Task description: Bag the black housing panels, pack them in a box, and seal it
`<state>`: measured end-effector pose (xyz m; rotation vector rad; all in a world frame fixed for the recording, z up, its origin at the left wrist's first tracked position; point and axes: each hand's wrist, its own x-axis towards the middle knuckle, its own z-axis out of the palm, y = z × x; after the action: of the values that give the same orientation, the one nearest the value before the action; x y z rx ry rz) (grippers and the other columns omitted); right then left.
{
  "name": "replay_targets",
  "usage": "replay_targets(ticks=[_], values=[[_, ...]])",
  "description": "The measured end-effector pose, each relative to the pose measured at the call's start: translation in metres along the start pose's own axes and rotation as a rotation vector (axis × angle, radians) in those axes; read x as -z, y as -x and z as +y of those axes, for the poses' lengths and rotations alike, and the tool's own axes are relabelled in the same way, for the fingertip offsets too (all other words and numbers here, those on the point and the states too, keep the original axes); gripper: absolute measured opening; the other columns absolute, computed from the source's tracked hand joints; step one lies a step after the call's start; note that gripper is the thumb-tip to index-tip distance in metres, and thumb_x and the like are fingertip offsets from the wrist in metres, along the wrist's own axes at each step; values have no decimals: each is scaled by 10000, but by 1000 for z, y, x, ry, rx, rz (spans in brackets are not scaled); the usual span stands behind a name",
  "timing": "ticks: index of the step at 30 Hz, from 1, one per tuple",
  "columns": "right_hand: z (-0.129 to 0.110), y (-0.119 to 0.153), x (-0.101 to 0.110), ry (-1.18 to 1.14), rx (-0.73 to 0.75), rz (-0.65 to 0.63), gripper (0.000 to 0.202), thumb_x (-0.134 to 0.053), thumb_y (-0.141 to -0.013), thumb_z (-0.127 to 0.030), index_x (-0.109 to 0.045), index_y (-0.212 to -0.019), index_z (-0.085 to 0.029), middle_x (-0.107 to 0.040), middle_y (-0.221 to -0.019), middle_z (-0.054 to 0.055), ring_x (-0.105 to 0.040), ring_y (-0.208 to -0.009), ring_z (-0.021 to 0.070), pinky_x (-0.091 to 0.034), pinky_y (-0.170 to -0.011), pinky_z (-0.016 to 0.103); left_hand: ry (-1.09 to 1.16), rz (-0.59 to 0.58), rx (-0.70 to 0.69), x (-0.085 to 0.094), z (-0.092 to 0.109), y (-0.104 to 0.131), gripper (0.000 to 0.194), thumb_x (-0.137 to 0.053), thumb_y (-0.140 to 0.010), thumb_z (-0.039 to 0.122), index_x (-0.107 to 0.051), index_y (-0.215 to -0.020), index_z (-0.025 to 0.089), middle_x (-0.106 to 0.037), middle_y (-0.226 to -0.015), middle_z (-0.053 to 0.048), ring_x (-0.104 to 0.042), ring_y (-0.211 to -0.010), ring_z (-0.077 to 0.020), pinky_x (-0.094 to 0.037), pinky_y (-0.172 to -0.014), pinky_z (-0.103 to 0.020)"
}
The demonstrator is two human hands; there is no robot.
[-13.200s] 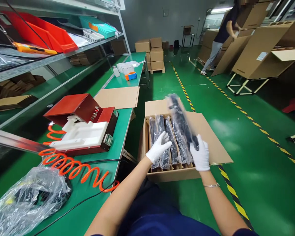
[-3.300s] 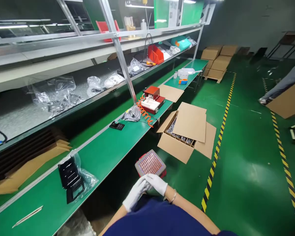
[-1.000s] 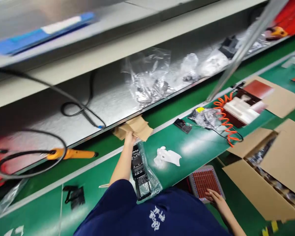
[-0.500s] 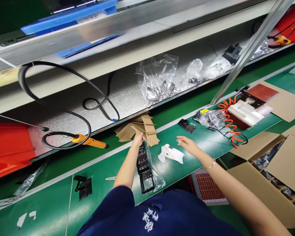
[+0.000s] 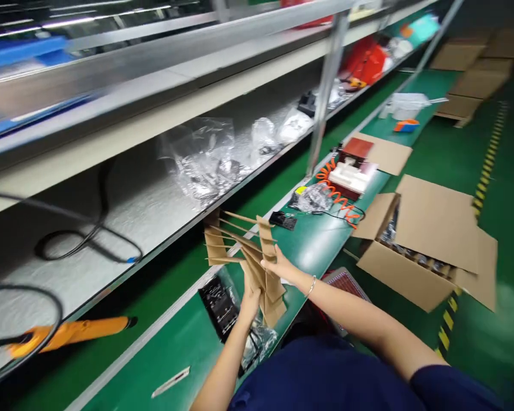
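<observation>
Pinches slatted brown cardboard divider (image 5: 257, 265) with left fingers (image 5: 249, 295) and right fingers (image 5: 271, 264), above green tabletop (image 5: 310, 245), near rectangular black plastic casing (image 5: 217, 307).

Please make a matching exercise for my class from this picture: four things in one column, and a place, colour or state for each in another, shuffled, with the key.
Things
1. cardboard divider
2. orange tool
3. open carton
4. large black part

Places, colours or states
A. beside the bench, a cardboard sheet across it
B. on the bench, next to clear plastic
C. in the left hand, with the right hand against it
D. brightly coloured, with a black tip

Pairs: 1-C, 2-D, 3-A, 4-B
</observation>
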<state>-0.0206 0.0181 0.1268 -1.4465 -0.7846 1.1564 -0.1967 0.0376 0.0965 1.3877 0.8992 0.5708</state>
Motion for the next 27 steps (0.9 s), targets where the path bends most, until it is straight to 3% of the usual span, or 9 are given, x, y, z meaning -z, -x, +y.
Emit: replay_targets(ticks=[3, 7, 10, 13, 17, 22, 24, 27], values=[[23, 37, 25, 28, -2, 63, 942, -803, -721, -483, -375, -1509, -197, -373, -1567, 133, -292, -1474, 343, -148, -1238, 556, -101, 6, -63, -41, -17, 22, 928, -540, -891, 492, 41, -1588, 293, -42, -1692, -21, -79, -1550, -231, -113, -1261, -366], [58, 107, 75, 97, 105, 124, 910, -742, -762, -346, -317, -1540, -137, -287, -1601, 179, -263, -1490, 315, -209, -1232, 516, -210, 11, -105, -98, -37, 59, 878, -496, -914, 406, 9, -1598, 187, -100, -1681, -111, -171, -1533, -267, -175, -1254, -397], [82, 168, 115, 100, 249, 276, 818, -650, -809, -270, -308, -1548, -191, -309, -1600, 135, -291, -1482, 282, -231, -1229, 513, -305, -122, -94, -143, -44, 84, 862, -469, -923, 389, 18, -1598, 164, -189, -1660, -138, -271, -1503, -268, -261, -1227, -396], [106, 229, 153, 87, 262, 494, 729, -602, -836, -275, -362, -1520, -198, -358, -1574, 133, -320, -1469, 281, -223, -1232, 526, -367, -302, -114, -197, -48, 105, 843, -414, -941, 370, 77, -1591, 155, -248, -1642, -143, -325, -1482, -239, -299, -1208, -381], [139, 312, 211, 4, 235, 715, 654, -588, -872, -371, -416, -1468, -165, -442, -1508, 169, -397, -1422, 293, -284, -1207, 534, -430, -539, -155, -292, -60, 142, 838, -390, -938, 347, 107, -1587, 160, -248, -1643, -140, -327, -1481, -232, -295, -1208, -402], [170, 442, 307, -12, 245, 950, 568, -596, -850, -399, -510, -1369, -184, -575, -1377, 149, -519, -1313, 297, -376, -1151, 537, -495, -832, -321, -426, -77, 203, 914, -483, -872, 385, 5, -1600, 127, -153, -1665, -137, -152, -1531, -274, -154, -1255, -433], [176, 496, 343, 12, 233, 1059, 575, -608, -838, -427, -531, -1357, -191, -585, -1371, 147, -518, -1317, 314, -382, -1147, 544, -489, -952, -375, -479, -77, 225, 876, -450, -896, 392, 23, -1606, 191, -122, -1676, -75, -128, -1533, -264, -137, -1262, -420], [184, 561, 387, 23, 196, 1235, 536, -572, -875, -452, -551, -1350, -204, -599, -1359, 148, -522, -1319, 322, -402, -1138, 535, -428, -1125, -450, -554, -75, 246, 788, -371, -944, 413, 100, -1576, 389, -45, -1670, 108, -101, -1531, -222, -137, -1264, -380]])
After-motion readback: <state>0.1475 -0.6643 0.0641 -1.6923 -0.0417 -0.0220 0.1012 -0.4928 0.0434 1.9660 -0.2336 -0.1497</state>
